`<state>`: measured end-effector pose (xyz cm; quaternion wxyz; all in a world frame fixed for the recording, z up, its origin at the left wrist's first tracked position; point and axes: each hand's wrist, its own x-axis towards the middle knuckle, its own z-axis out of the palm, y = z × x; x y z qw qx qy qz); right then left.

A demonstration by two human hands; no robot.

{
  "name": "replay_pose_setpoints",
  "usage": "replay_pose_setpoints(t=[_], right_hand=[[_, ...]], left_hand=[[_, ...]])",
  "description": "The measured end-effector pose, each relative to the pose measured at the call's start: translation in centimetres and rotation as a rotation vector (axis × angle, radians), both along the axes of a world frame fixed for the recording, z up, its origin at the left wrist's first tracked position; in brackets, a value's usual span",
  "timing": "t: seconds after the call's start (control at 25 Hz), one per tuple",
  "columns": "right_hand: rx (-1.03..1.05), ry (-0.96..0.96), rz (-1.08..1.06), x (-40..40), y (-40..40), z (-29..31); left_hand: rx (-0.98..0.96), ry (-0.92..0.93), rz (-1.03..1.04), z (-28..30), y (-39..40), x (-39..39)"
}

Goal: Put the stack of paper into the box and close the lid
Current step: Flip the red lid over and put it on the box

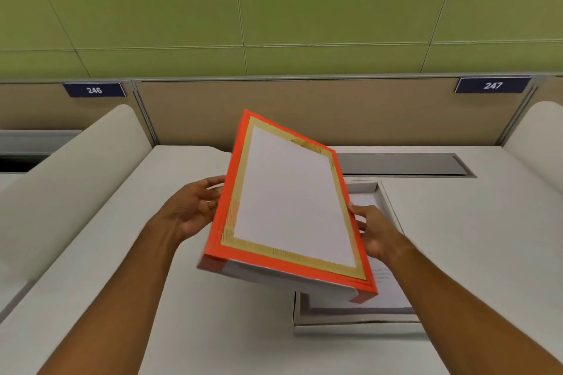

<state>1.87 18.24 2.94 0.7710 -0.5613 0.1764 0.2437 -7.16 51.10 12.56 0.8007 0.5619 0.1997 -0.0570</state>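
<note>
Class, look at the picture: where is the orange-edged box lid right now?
The orange-edged white box lid is mid-frame, tilted in the air between both hands, above the open white box on the desk.

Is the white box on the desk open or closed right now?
Open. Both hands hold the orange-edged lid tilted above the box, paper showing inside.

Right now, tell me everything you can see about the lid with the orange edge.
The lid is a shallow white rectangular tray, seemingly cardboard, with orange tape along its rim and corners and tan tape inside that border. It is held tilted in the air above the open box, left hand on one long side, right hand on the other. Nothing else touches it.
</note>
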Motion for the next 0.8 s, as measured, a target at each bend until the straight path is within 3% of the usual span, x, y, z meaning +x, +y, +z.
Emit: replay_pose_setpoints(t=[0.16,0.28,0.4,0.8], right_hand=[[-0.037,0.005,-0.030,0.8,-5.2,0.5],[-0.091,-0.046,-0.048,0.5,-8.5,0.6],[-0.156,-0.089,-0.088,-0.1,-10.9,0.2],[-0.346,-0.137,-0.141,-0.2,-13.2,-2.8]], left_hand=[[0.256,0.066,-0.082,-2.2,-2.7,1.6],[0.227,0.120,-0.127,-3.9,-5.1,2.6],[0.321,0.159,-0.166,-5.9,-7.7,3.6],[0.349,0.270,-0.041,-11.3,-12.2,3.8]])
